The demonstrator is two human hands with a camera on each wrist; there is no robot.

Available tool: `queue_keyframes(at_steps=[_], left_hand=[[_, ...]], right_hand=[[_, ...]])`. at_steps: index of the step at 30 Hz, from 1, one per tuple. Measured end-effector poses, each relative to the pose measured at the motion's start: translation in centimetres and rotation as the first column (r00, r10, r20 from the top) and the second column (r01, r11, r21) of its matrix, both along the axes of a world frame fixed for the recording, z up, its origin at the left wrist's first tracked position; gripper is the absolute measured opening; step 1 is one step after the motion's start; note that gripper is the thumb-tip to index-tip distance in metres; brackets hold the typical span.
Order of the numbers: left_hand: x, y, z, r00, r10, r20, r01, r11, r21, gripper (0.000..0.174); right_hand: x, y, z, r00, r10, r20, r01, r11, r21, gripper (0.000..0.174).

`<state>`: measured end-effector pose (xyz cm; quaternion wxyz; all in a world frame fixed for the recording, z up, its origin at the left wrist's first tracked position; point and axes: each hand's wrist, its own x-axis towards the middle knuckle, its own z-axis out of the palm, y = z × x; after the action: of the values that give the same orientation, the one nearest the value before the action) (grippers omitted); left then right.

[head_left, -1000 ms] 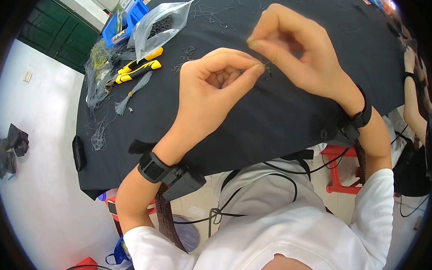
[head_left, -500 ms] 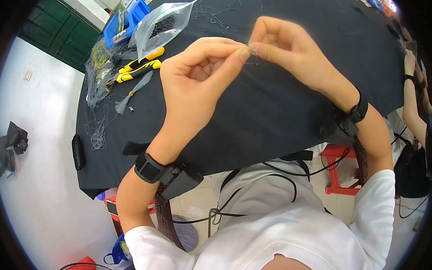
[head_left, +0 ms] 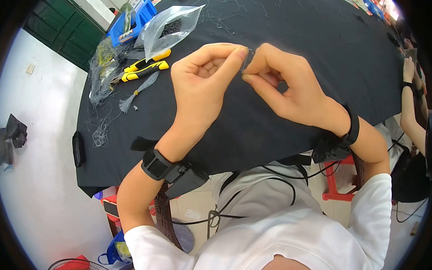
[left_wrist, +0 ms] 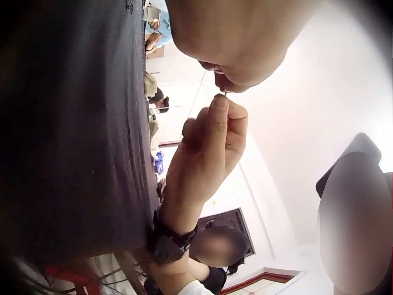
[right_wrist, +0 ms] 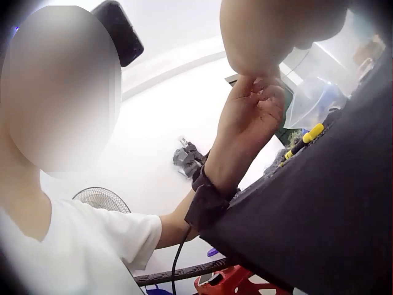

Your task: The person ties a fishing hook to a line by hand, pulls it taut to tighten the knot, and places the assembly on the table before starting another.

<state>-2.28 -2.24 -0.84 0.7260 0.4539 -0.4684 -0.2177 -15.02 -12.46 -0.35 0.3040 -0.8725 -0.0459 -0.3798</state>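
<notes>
Both hands are raised over the black-covered table, fingertips close together. My left hand (head_left: pixel 201 82) pinches a fine fishing line (head_left: pixel 245 61) between thumb and forefinger. Just to the right and slightly lower, my right hand (head_left: pixel 289 85) pinches the line too, thumb against curled forefinger. A short stretch of it shows between the two hands in the head view. In the left wrist view the right hand (left_wrist: pixel 206 144) is seen with a tiny dark tip at its fingertips. The left hand (right_wrist: pixel 252 117) is partly covered by the right in the right wrist view.
Yellow-and-black pliers (head_left: pixel 144 71) lie at left beside tangled line (head_left: pixel 100 69) and a tied bundle of strands (head_left: pixel 137 93). Behind them are an open clear bag (head_left: pixel 181 26) of small dark pieces and a blue bin (head_left: pixel 134 21). Another person's arm (head_left: pixel 408 103) is at right.
The right hand has come down and closer to the left, and its fingertips are now lower than the left's. The left hand has risen and moved slightly left.
</notes>
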Motion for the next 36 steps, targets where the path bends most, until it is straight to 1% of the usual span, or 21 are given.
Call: queue_keyframes(at_steps=[3, 6, 7, 10, 11, 12, 15, 20, 21, 23, 26, 27, 29, 30, 32, 35, 36], left_hand=[[0.2, -0.1, -0.5, 1.000, -0.019, 0.013, 0.018, 0.999, 0.033, 0.011], [-0.1, -0.3, -1.0, 0.999, -0.045, 0.018, 0.044, 0.997, 0.058, 0.010], [-0.1, -0.4, -1.1, 0.998, -0.066, 0.011, 0.065, 0.995, 0.074, 0.009], [-0.4, -0.3, -1.0, 0.993, -0.118, 0.011, 0.116, 0.984, 0.134, 0.008], [-0.6, -0.2, -0.7, 0.991, -0.128, 0.027, 0.122, 0.979, 0.161, 0.007], [-0.7, -0.1, -0.6, 0.990, -0.137, 0.041, 0.127, 0.974, 0.189, 0.007], [-0.6, -0.2, -0.8, 0.980, -0.185, 0.069, 0.175, 0.976, 0.129, 0.006], [-0.4, -0.1, -0.7, 0.975, -0.170, 0.141, 0.155, 0.982, 0.109, 0.007], [-0.3, -0.1, -0.7, 0.975, -0.164, 0.149, 0.151, 0.984, 0.098, 0.007], [-0.3, -0.1, -0.6, 0.981, -0.144, 0.128, 0.133, 0.987, 0.091, 0.008], [0.0, -0.1, -0.4, 0.985, -0.116, 0.125, 0.105, 0.990, 0.089, 0.010], [0.2, -0.1, -0.3, 0.986, -0.107, 0.128, 0.096, 0.991, 0.091, 0.010], [0.5, -0.1, -0.4, 0.989, -0.089, 0.119, 0.081, 0.995, 0.065, 0.010], [0.7, -0.1, -0.4, 0.990, -0.080, 0.114, 0.075, 0.996, 0.053, 0.010], [0.7, 0.0, -0.2, 0.995, -0.061, 0.085, 0.054, 0.995, 0.083, 0.011], [0.9, 0.0, -0.2, 1.000, -0.023, 0.021, 0.020, 0.993, 0.114, 0.013], [1.0, 0.0, -0.2, 1.000, -0.008, -0.004, 0.009, 0.993, 0.122, 0.013]], right_hand=[[-0.3, 0.3, 0.5, 0.999, -0.020, 0.036, 0.019, 1.000, 0.021, 0.010], [-0.6, -0.2, 1.5, 1.000, -0.027, 0.015, 0.027, 1.000, 0.011, 0.009], [-0.5, -0.3, 1.7, 0.998, -0.010, 0.056, 0.011, 1.000, -0.013, 0.009], [-0.6, -1.5, 1.9, 0.999, 0.012, 0.039, -0.008, 0.994, -0.109, 0.004], [-0.7, -1.8, 2.0, 1.000, 0.010, 0.003, -0.009, 0.996, -0.093, 0.003], [-0.7, -1.9, 2.0, 1.000, 0.005, 0.007, -0.005, 0.998, -0.066, 0.005], [-0.4, -2.4, 1.7, 1.000, 0.016, 0.004, -0.016, 0.999, 0.035, 0.007], [0.1, -3.1, 0.9, 0.992, 0.104, -0.071, -0.079, 0.955, 0.287, 0.011], [0.2, -3.2, 0.7, 0.992, 0.097, -0.082, -0.068, 0.953, 0.296, 0.011], [0.5, -3.6, 0.3, 0.991, 0.084, -0.106, -0.047, 0.948, 0.315, 0.012], [0.6, -3.8, -0.3, 0.979, 0.110, -0.170, -0.024, 0.898, 0.440, 0.013], [0.7, -3.8, -0.6, 0.977, 0.134, -0.163, -0.041, 0.878, 0.477, 0.014], [0.9, -3.6, -1.0, 0.973, 0.181, -0.147, -0.072, 0.833, 0.548, 0.015], [0.8, -3.4, -0.9, 0.964, 0.207, -0.167, -0.069, 0.801, 0.595, 0.015], [0.5, -2.8, -0.7, 0.944, 0.263, -0.201, -0.058, 0.729, 0.682, 0.015], [0.7, -2.2, -0.9, 0.951, 0.262, -0.166, -0.071, 0.706, 0.705, 0.014], [0.8, -2.1, -1.3, 0.957, 0.251, -0.149, -0.085, 0.728, 0.680, 0.013]])
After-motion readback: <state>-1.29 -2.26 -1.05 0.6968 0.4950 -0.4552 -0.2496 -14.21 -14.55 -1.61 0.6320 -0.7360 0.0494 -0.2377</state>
